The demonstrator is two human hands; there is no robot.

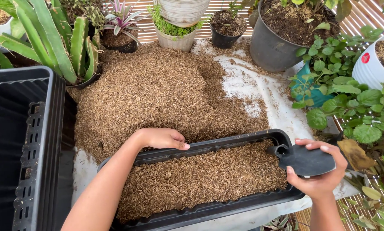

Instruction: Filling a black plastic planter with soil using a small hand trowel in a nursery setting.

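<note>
A long black planter trough point(226, 206) lies across the front, filled almost to the rim with brown husk-like material point(200, 177). My left hand point(162, 138) rests on the trough's far rim, fingers curled over the edge. My right hand point(318, 175) grips a flat black scoop point(305, 160) at the trough's right end, its blade lying over the rim. Behind the trough, a big heap of the same brown husk point(157, 92) is spread over a white sheet point(260, 92).
An empty black planter box point(50, 128) with a perforated insert stands at the left. Potted plants ring the heap: spiky succulents point(55, 38) at back left, a large dark pot point(273, 47) at back right, and leafy green plants point(354, 107) on the right.
</note>
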